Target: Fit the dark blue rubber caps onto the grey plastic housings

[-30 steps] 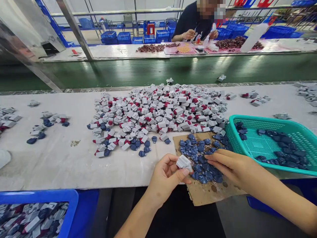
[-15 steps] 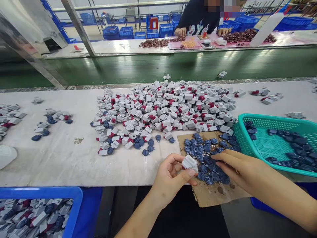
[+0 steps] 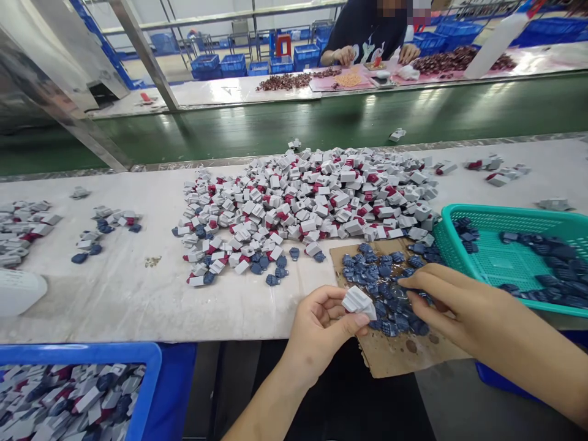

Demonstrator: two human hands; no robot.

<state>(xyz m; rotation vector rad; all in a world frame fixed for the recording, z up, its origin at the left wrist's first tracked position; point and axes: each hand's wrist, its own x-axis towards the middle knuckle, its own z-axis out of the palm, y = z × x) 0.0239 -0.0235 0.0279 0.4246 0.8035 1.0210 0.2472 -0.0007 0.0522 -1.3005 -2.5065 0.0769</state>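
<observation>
My left hand [image 3: 324,334] is closed around a light grey, block-shaped plastic part [image 3: 359,302], its thumb and fingers pinching the sides. A trace of dark red shows beneath that part. My right hand [image 3: 452,303] reaches over a piece of brown cardboard [image 3: 390,362], thumb and forefinger close together on a small dark blue plastic part, mostly covered by the fingertips. Around it, many more dark blue moulded parts [image 3: 367,269] lie piled on the wet-looking cardboard. Beyond my hands spreads a large heap of grey parts with dark red pieces [image 3: 307,196].
A green basket [image 3: 478,278] with dark blue parts stands at the right. A blue crate [image 3: 154,367] of mixed parts sits lower left, near a white bottle [image 3: 21,293]. Behind runs a green conveyor belt [image 3: 257,128]; a person [image 3: 362,37] works across it.
The view has shifted slightly. My right hand has drawn back a little to the right with its fingertips lifted slightly. My left hand keeps hold of the grey part.
</observation>
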